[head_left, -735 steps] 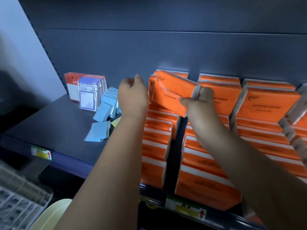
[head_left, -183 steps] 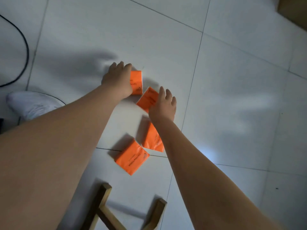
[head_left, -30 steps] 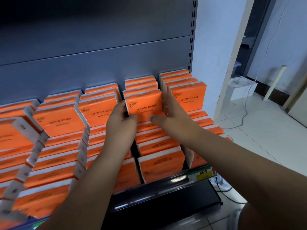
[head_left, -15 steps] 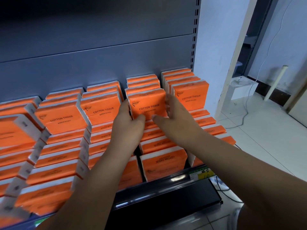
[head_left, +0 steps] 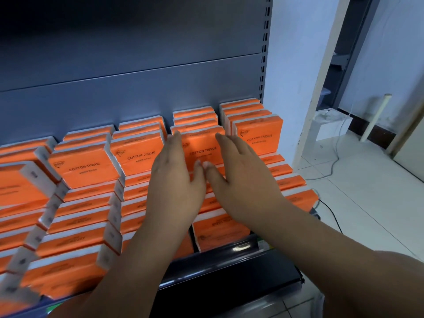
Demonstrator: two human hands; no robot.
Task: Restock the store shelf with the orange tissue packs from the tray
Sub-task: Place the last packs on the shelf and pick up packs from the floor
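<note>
Hands (head_left: 176, 180) at pack (head_left: 203, 145) side edges

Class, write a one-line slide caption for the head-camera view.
Left hand and right hand, fingers straight, flank a front-facing orange tissue pack on the crowded store shelf.

Both hands are at the shelf (head_left: 229, 267), fingers straight. The left hand (head_left: 174, 180) lies along the left edge of an upright pack (head_left: 203, 145), the right hand (head_left: 241, 177) along its right edge, thumbs nearly meeting. Other packs (head_left: 85, 167) crowd the rows alongside.
</note>
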